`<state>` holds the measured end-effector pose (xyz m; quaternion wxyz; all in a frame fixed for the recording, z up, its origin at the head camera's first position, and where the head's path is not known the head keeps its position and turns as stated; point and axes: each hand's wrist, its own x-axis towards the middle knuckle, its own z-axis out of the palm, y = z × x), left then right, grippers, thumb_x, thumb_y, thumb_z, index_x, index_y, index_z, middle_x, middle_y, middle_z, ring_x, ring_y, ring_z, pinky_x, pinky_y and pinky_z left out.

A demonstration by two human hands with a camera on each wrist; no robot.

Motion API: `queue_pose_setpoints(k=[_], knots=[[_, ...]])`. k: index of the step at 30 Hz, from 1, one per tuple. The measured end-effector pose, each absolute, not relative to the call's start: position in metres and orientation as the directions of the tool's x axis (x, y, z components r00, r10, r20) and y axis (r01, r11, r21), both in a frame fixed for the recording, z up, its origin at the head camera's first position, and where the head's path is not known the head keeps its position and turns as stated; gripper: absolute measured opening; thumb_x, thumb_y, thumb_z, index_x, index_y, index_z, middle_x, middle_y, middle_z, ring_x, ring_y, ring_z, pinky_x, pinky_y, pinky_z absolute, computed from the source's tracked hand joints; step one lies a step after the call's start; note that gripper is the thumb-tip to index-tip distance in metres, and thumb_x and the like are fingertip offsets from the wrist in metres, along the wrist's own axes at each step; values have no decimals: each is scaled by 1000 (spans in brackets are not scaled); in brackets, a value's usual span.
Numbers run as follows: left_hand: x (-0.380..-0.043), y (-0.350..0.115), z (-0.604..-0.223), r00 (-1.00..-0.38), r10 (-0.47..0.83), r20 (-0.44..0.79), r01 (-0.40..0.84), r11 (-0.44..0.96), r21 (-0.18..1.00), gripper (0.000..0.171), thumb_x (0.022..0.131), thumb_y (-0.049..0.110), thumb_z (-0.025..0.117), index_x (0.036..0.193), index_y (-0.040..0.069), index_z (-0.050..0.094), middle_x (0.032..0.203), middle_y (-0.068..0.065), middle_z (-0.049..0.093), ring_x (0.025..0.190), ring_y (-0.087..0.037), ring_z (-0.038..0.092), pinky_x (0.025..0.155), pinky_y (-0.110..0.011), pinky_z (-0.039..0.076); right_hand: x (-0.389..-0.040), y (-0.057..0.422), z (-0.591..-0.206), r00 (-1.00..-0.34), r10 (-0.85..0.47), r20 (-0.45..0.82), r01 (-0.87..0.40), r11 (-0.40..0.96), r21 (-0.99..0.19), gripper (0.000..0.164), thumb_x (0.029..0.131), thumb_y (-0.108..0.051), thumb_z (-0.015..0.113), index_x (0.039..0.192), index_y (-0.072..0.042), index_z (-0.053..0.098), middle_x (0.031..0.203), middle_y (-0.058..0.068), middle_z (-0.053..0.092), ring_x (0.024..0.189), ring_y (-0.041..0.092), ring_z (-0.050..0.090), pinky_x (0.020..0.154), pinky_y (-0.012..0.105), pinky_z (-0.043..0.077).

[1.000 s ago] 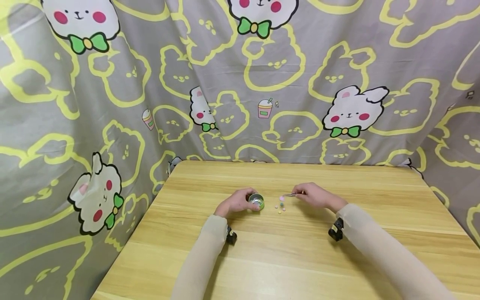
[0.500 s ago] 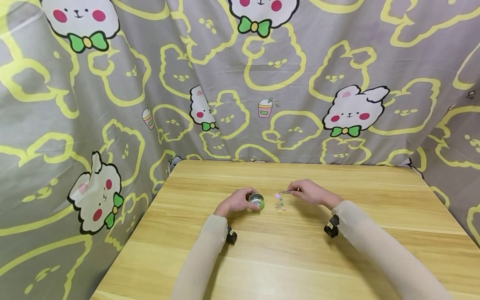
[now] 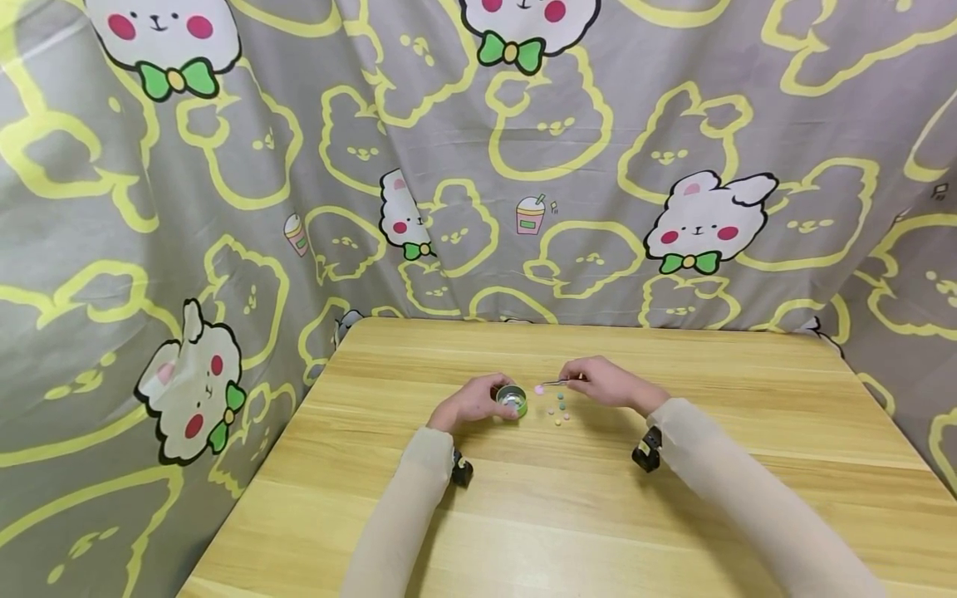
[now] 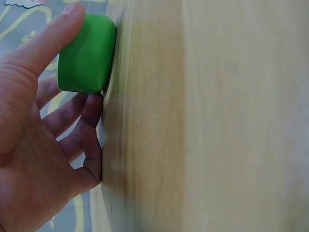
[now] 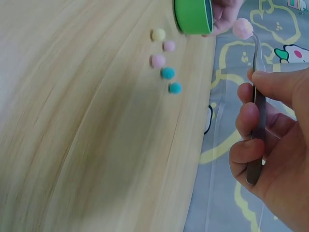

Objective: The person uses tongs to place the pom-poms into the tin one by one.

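Observation:
My left hand (image 3: 473, 400) grips a small round green tin (image 4: 88, 55) on the table, thumb on one side and fingers on the other. In the head view the tin's mouth faces up and its silvery inside shows; what lies in it is too small to tell. My right hand (image 3: 607, 384) pinches metal tweezers (image 5: 259, 116), whose tips hold a pale pink pom-pom (image 5: 243, 29) above the table, just right of the tin. Several pom-poms lie to the tin's right: a yellow one (image 5: 158, 35), two pink ones (image 5: 158, 61) and two teal ones (image 5: 168, 73).
The wooden table (image 3: 523, 515) reaches back to a grey curtain (image 3: 449, 124) with yellow outlines and white cartoon animals. This curtain also hangs along the left and right. A black wrist device (image 3: 647, 449) sits at my right sleeve, another (image 3: 461, 469) at my left.
My right hand has moved left with the tweezers and the pink pom-pom, bringing it from above the loose pom-poms closer to the tin. The left hand and the tin have stayed in place.

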<state>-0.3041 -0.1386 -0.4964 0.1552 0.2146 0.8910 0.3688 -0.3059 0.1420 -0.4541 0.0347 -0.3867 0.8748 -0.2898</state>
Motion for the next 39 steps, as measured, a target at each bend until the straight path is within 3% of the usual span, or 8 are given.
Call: queue_pose_setpoints(k=[12, 39], knots=[[-305, -138, -497, -859, 499, -112, 287, 651, 703, 46, 77, 32, 79, 116, 19, 59, 101, 7, 59, 91, -11, 54, 81, -28, 43, -306, 117, -455, -641, -748, 171, -695, 472, -542, 13, 94, -6, 55, 99, -1, 67, 91, 11, 66, 74, 10, 53, 68, 31, 44], [-305, -138, -495, -862, 493, -119, 272, 648, 712, 47, 78, 33, 79, 118, 18, 59, 102, 6, 60, 91, -11, 55, 82, -30, 43, -312, 95, -470, -654, -742, 147, -694, 512, -506, 12, 92, -3, 57, 95, -7, 67, 91, 6, 67, 78, 11, 56, 72, 32, 46]])
